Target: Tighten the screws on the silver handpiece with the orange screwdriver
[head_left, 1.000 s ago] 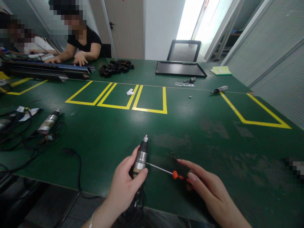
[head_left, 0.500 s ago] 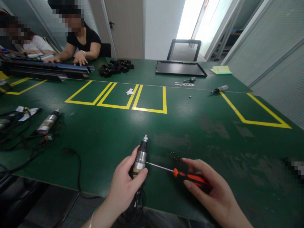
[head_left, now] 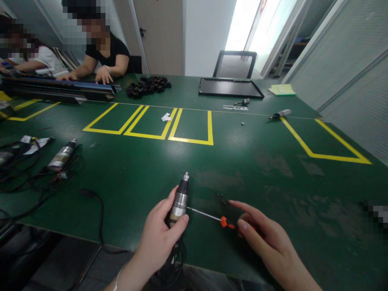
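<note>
My left hand (head_left: 163, 226) is wrapped around a corded electric screwdriver (head_left: 181, 201), silver and black, its nose tilted up and away from me. My right hand (head_left: 263, 234) holds a hand screwdriver (head_left: 223, 221) by its orange and black handle, which the fingers and thumb mostly cover. The thin metal shaft points left, and its tip meets the side of the electric screwdriver's body. My right index finger stretches forward, close to a few small dark screws (head_left: 224, 202) on the green table (head_left: 136, 169).
Another electric screwdriver (head_left: 62, 155) lies among cables at left. Yellow tape outlines (head_left: 190, 141) mark the table. Farther back are a pile of small black parts (head_left: 148, 85), a black-framed panel (head_left: 230, 87), and a grey tool (head_left: 280, 114). A person's hands (head_left: 103, 74) rest near long dark strips.
My right hand has shifted its fingers on the hand screwdriver's handle, the thumb now farther over it and the index finger straighter. The left hand and electric screwdriver have barely moved.
</note>
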The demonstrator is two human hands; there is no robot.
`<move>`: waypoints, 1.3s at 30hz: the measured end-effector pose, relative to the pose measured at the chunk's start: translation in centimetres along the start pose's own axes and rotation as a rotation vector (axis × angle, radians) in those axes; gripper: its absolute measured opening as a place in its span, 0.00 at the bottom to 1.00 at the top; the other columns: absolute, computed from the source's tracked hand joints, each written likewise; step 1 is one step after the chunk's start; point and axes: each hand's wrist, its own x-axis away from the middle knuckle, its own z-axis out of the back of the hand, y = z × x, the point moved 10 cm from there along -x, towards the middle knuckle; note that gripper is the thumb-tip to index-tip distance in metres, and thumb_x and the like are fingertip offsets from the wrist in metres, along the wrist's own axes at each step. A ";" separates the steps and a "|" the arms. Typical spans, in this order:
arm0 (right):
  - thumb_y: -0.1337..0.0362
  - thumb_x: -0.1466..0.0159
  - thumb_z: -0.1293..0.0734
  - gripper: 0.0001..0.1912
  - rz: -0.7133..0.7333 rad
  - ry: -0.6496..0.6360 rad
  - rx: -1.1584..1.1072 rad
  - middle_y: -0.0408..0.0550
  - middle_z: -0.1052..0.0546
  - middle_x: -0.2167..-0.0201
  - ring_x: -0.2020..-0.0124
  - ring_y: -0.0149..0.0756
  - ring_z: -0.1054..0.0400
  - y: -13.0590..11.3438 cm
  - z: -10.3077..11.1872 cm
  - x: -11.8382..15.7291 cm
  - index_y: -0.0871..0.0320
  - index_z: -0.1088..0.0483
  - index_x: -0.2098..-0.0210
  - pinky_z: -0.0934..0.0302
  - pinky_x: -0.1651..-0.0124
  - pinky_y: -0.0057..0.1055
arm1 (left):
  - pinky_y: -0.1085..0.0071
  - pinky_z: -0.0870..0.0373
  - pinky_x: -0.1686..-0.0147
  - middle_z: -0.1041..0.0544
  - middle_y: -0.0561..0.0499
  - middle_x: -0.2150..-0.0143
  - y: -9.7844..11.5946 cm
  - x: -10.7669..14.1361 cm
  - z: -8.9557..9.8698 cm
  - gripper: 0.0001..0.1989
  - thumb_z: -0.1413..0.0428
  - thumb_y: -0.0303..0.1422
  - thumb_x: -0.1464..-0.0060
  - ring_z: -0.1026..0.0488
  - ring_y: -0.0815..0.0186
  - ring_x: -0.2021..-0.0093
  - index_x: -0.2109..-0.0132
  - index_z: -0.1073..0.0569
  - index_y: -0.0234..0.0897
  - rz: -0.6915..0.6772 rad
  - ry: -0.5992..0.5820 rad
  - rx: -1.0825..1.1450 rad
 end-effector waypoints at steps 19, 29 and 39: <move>0.55 0.31 0.36 0.23 0.050 -0.019 0.014 0.44 0.19 0.65 0.67 0.35 0.22 -0.4 -0.1 0.0 0.50 0.29 0.38 0.29 0.64 0.27 | 0.64 0.32 0.56 0.21 0.47 0.57 0.3 0.0 0.1 0.31 0.41 0.38 0.44 0.25 0.57 0.58 0.34 0.29 0.37 0.003 0.005 -0.003; 0.59 0.35 0.32 0.21 0.016 0.053 0.018 0.46 0.18 0.64 0.67 0.35 0.22 -0.2 0.5 0.0 0.51 0.25 0.43 0.27 0.68 0.25 | 0.63 0.32 0.53 0.20 0.45 0.53 0.3 0.0 0.0 0.31 0.41 0.38 0.43 0.25 0.55 0.54 0.34 0.30 0.36 0.004 -0.006 0.011; 0.63 0.39 0.29 0.22 0.144 0.098 0.069 0.46 0.19 0.60 0.63 0.37 0.21 -1.6 1.0 0.2 0.48 0.25 0.45 0.25 0.62 0.28 | 0.64 0.31 0.55 0.20 0.46 0.55 0.3 0.0 0.1 0.30 0.41 0.38 0.44 0.24 0.55 0.55 0.35 0.28 0.37 -0.008 0.009 0.014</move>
